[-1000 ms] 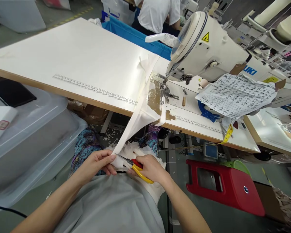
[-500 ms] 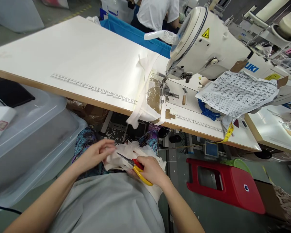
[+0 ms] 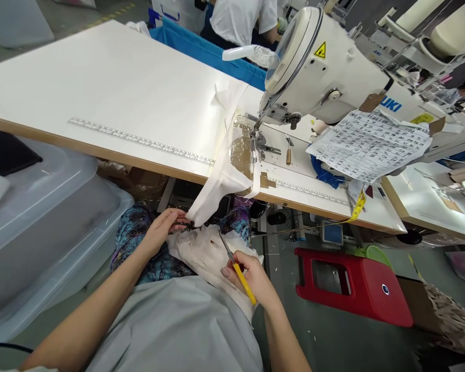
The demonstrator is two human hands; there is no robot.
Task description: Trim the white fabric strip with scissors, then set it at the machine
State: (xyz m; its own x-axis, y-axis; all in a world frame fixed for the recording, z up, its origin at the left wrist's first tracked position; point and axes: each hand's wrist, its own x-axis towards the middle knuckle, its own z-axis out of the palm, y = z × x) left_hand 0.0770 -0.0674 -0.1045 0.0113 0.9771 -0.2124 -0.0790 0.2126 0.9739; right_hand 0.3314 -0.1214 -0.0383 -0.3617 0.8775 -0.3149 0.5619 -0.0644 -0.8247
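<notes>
My left hand pinches the lower end of a white fabric strip that hangs over the table's front edge. The strip runs up across the tabletop beside the sewing machine's needle area. In my right hand is a pair of scissors with yellow on the handle, its blades pointing up and away from me. I cannot tell whether the blades are parted. Crumpled white fabric pieces lie on my lap below both hands.
A sewing machine stands on the white table, with a handwritten sheet fixed to it. A red stool is on the floor to the right, a clear plastic bin to the left. A person sits beyond the blue cloth bin.
My left hand has moved up from the lap and taken hold of the hanging strip's end, pulling it towards me. The scissors have moved slightly right and turned to point more upward.
</notes>
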